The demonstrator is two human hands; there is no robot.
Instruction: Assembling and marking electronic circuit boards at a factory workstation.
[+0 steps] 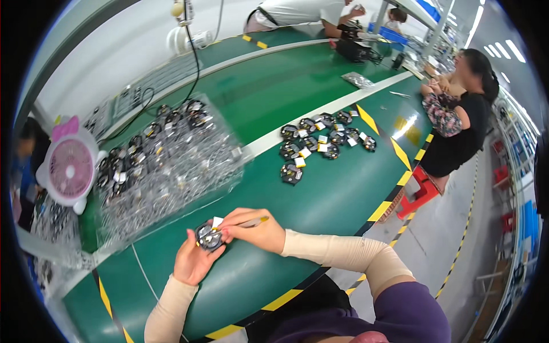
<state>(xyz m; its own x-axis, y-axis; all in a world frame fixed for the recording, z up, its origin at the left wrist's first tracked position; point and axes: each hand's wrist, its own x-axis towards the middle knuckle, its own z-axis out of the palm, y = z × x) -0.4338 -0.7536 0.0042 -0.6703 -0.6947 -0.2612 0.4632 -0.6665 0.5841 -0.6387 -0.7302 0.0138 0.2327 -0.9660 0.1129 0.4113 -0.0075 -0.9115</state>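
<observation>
My left hand (192, 262) holds a small round black electronic unit (209, 238), its face up, between thumb and fingers just above the green table. A white tag or block sticks up at the unit's far edge. In my right hand (260, 233) is a slim pen-like tool (255, 221), pinched between thumb and fingers with its tip at the unit's face. Whether the tool is tweezers or something else, I cannot make out. Both forearms wear beige sleeves.
Clear plastic trays (177, 166) with several similar black units lie at the left, near a pink-and-white fan (70, 164). A cluster of loose units (321, 137) sits beyond my hands. Yellow-black tape (380, 211) marks the table edge. A co-worker (466, 114) sits at the right.
</observation>
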